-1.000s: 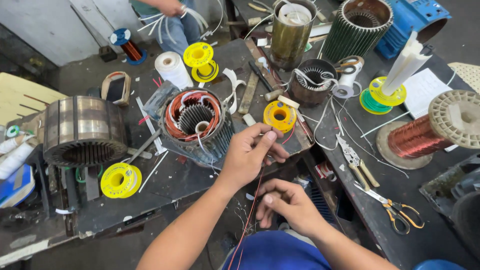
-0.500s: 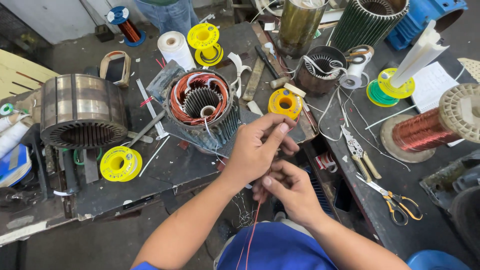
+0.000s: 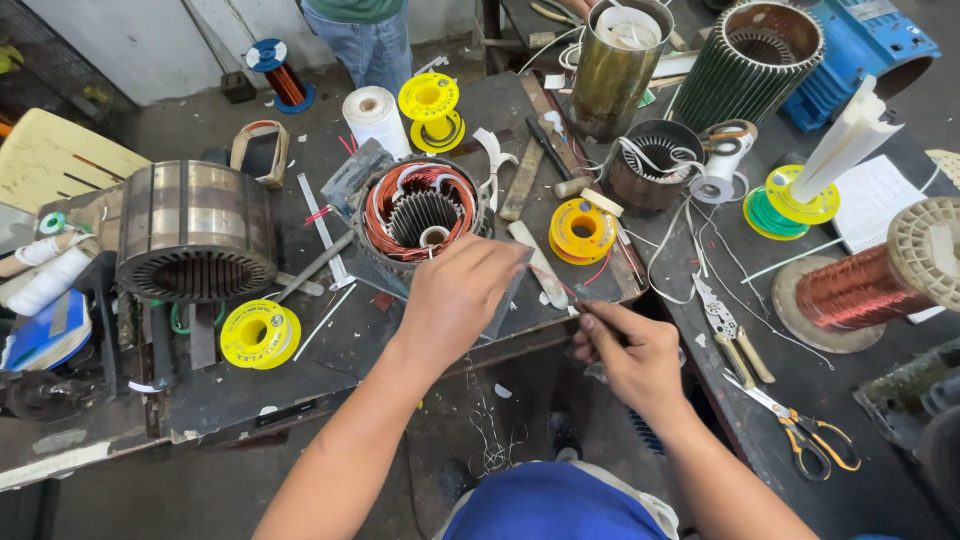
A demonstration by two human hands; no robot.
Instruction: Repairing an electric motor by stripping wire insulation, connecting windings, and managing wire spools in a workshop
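My left hand (image 3: 462,292) rests at the near edge of a motor stator (image 3: 418,212) with copper windings, its fingers closed on a thin red wire (image 3: 558,286). The wire stretches rightward to my right hand (image 3: 628,352), which pinches its other end between thumb and fingers. The stator stands on the dark workbench (image 3: 330,350) with white leads coming out of its top. Both hands hover over the bench's front edge, a little apart.
A large bare stator core (image 3: 195,232) lies at the left. Yellow spools (image 3: 260,334) (image 3: 581,230) (image 3: 430,104), a big copper wire reel (image 3: 870,282), pliers (image 3: 732,330), scissors (image 3: 812,432), a white roll (image 3: 374,116) and finned motor housings (image 3: 752,62) crowd the benches. Another person's legs (image 3: 368,42) stand at the far side.
My hands have moved apart: the right one shifted right and down, drawing the red wire taut, while the left one moved closer to the stator.
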